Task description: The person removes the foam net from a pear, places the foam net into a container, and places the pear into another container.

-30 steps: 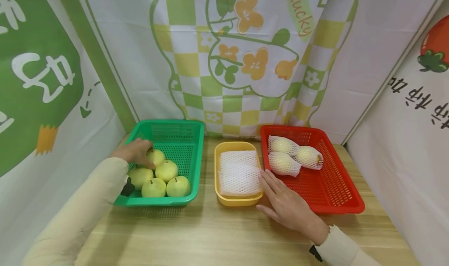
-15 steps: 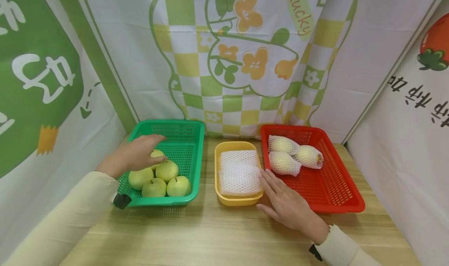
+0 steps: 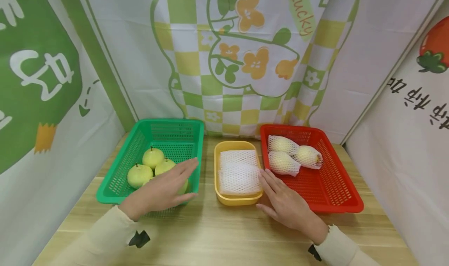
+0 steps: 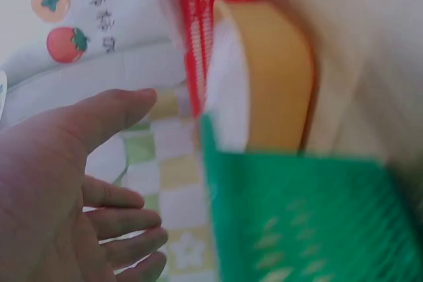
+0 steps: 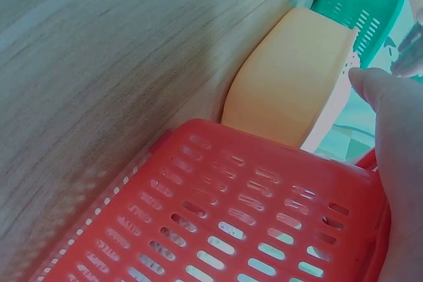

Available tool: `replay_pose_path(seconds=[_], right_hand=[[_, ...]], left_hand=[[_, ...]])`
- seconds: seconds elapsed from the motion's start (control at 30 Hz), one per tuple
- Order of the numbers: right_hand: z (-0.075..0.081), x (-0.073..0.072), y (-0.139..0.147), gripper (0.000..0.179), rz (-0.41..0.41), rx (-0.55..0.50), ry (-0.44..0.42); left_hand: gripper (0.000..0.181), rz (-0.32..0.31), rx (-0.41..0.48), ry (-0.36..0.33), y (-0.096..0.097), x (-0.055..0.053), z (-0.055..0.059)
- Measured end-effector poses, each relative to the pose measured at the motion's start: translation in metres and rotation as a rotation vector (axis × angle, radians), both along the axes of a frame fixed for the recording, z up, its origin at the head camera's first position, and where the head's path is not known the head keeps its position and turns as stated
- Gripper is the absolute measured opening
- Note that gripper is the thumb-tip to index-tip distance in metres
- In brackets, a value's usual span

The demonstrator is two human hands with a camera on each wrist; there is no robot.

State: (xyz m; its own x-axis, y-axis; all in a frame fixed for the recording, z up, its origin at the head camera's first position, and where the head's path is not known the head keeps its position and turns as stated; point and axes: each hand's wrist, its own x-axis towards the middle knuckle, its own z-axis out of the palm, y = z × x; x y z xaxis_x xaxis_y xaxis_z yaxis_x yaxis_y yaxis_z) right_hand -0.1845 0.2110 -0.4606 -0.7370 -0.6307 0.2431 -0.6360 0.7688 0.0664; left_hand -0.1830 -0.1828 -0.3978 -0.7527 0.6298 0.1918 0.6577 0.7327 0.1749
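My left hand [image 3: 163,189] hovers above the front right part of the green basket [image 3: 119,157], fingers straight and holding nothing. Beneath and beyond it lie several yellow-green pears [image 3: 153,157], some partly hidden by the hand. My right hand [image 3: 287,203] is held flat with straight fingers, its fingertips at the right rim of the yellow tub [image 3: 235,201]. White foam net sleeves [image 3: 240,176] lie stacked in that tub. Three pears in foam nets [image 3: 283,162] rest at the back left of the red basket [image 3: 336,180], beside the right hand.
All three containers stand in a row on a wooden table [image 3: 217,235]. Behind them hangs a checked cloth [image 3: 231,114]. Printed fabric walls [image 3: 403,149] close off both sides.
My left hand has let go of a pear at the back left of the green basket, opened, and moved right and toward me. The right hand has stayed still.
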Motion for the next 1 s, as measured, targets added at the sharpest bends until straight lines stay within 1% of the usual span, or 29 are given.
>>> replay_pose_path(seconds=[0.1,0.23,0.3,0.37,0.43,0.53,0.57,0.63,0.7,0.77,0.83,0.87,0.9,1.0], right_hand=[[-0.001,0.0,0.0,0.088,-0.004,0.005,0.005],[-0.001,0.0,-0.001,0.088,-0.01,0.008,-0.009],[0.0,0.0,-0.001,0.088,-0.012,0.006,-0.014],[0.0,0.001,-0.001,0.088,-0.014,0.005,-0.014],[0.0,0.001,-0.001,0.088,-0.01,0.004,-0.01],[0.002,0.0,0.0,0.09,0.008,-0.005,-0.025],[0.003,0.0,0.001,0.091,0.017,-0.01,-0.046],[0.009,-0.001,0.002,0.093,0.026,-0.029,-0.126],[0.02,-0.003,0.004,0.095,0.026,-0.061,-0.245],[0.034,-0.006,0.007,0.096,0.002,-0.085,-0.362],[0.05,-0.011,0.011,0.096,-0.022,-0.11,-0.446],[0.058,-0.015,0.013,0.095,-0.031,-0.118,-0.469],[0.065,-0.02,0.016,0.094,-0.039,-0.118,-0.472],[0.087,-0.037,0.024,0.088,-0.049,-0.127,-0.441]], left_hand=[[0.087,-0.013,-0.03,0.069,0.009,0.006,-0.021],[0.091,0.002,-0.092,0.167,0.017,0.009,-0.046],[0.093,0.024,-0.114,0.209,0.021,0.01,-0.055],[0.095,0.051,-0.132,0.238,0.023,0.01,-0.061],[0.096,0.072,-0.14,0.255,0.025,0.01,-0.065],[0.096,0.095,-0.158,0.275,0.026,0.011,-0.068],[0.096,0.1,-0.16,0.278,0.026,0.011,-0.068],[0.096,0.105,-0.158,0.285,0.026,0.012,-0.067],[0.095,0.111,-0.158,0.286,0.026,0.012,-0.067],[0.095,0.113,-0.157,0.282,0.026,0.013,-0.067],[0.094,0.114,-0.16,0.275,0.026,0.013,-0.068],[0.094,0.115,-0.161,0.273,0.026,0.013,-0.068],[0.094,0.114,-0.161,0.272,0.027,0.013,-0.068],[0.093,0.112,-0.161,0.274,0.027,0.013,-0.069]])
